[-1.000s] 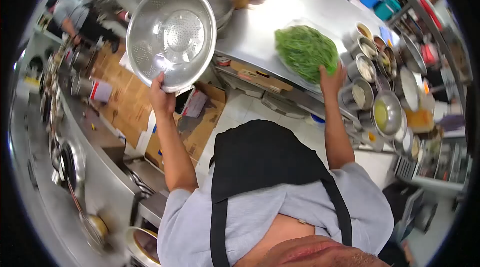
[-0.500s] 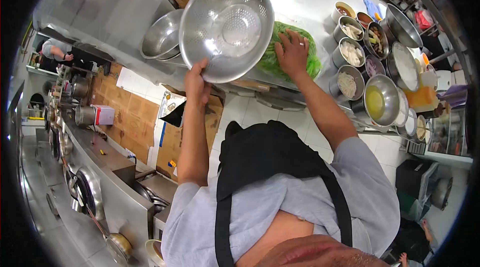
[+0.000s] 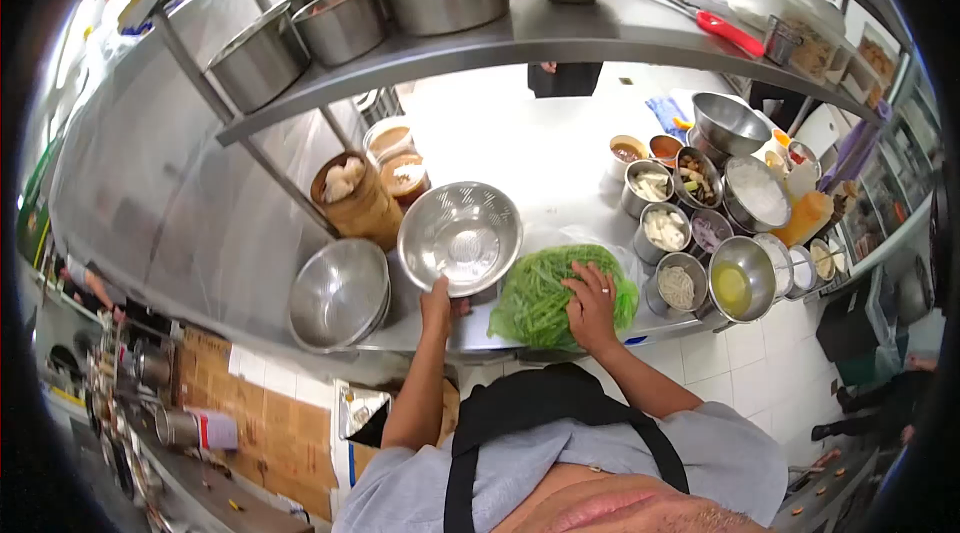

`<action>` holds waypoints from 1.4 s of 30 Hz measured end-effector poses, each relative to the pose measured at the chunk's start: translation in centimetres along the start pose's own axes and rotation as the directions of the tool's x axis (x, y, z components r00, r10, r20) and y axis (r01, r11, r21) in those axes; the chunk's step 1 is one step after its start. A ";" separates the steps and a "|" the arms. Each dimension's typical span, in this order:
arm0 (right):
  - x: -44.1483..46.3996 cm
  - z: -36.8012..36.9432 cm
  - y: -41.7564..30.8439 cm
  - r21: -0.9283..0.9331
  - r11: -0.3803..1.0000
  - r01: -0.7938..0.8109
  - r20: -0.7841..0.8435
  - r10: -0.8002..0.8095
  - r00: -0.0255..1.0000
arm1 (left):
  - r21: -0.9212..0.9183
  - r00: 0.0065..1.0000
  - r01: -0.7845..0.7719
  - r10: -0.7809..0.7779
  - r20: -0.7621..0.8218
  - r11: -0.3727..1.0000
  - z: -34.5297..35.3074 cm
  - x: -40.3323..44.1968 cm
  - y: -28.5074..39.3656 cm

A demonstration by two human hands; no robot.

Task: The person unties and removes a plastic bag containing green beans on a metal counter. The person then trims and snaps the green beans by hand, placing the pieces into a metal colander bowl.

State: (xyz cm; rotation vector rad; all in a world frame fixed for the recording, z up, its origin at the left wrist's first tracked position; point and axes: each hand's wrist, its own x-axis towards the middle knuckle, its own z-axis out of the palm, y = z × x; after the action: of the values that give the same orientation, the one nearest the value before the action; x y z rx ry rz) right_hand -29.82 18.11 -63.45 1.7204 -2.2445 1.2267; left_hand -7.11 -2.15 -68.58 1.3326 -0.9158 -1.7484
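Note:
A perforated metal colander point(image 3: 462, 233) is at the front of the steel counter point(image 3: 540, 163), tilted a little. My left hand point(image 3: 437, 307) grips its near rim, thumb on the inside. To its right lies a clear plastic bag of green leafy vegetables point(image 3: 535, 298). My right hand point(image 3: 592, 307) rests on the right part of the bag with its fingers apart. Left of the colander sit nested metal bowls point(image 3: 338, 293). Behind them stands a bamboo steamer point(image 3: 362, 205) with pale buns in it.
Metal containers of ingredients point(image 3: 663, 228) and a bowl of yellow liquid point(image 3: 740, 278) stand at the right. Overhead runs a steel shelf point(image 3: 540, 41) bearing pots, a bowl and a red-handled tool. Across the counter is a person in dark clothing point(image 3: 565, 78).
The colander has come down from the raised position and moved toward the counter. My right hand has gone from the bag's edge onto its top. The view has tilted up, showing the shelf.

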 end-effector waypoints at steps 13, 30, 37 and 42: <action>2.9 0.9 0.6 0.053 0.998 0.035 0.014 -0.036 0.999 | 0.294 0.708 -0.486 0.173 0.685 0.823 9.0 -12.6 8.1; 5.8 -3.4 4.4 0.495 0.865 -0.080 0.247 -0.052 0.967 | 0.395 0.405 -0.906 0.584 0.704 0.152 16.0 -7.7 2.0; 7.0 -1.2 3.7 0.295 0.954 0.050 0.252 -0.128 0.959 | 0.474 0.533 -0.842 0.526 0.663 0.256 16.8 -6.1 2.5; 8.7 -0.3 3.7 0.223 0.965 0.138 0.272 -0.197 0.942 | 0.535 0.621 -0.780 0.499 0.604 0.323 18.1 -5.2 2.7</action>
State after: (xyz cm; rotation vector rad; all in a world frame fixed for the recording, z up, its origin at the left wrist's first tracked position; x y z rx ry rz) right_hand -36.32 11.71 -61.06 2.2541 -2.1172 1.2713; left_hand -23.37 3.01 -60.23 0.8324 -2.2452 -0.8811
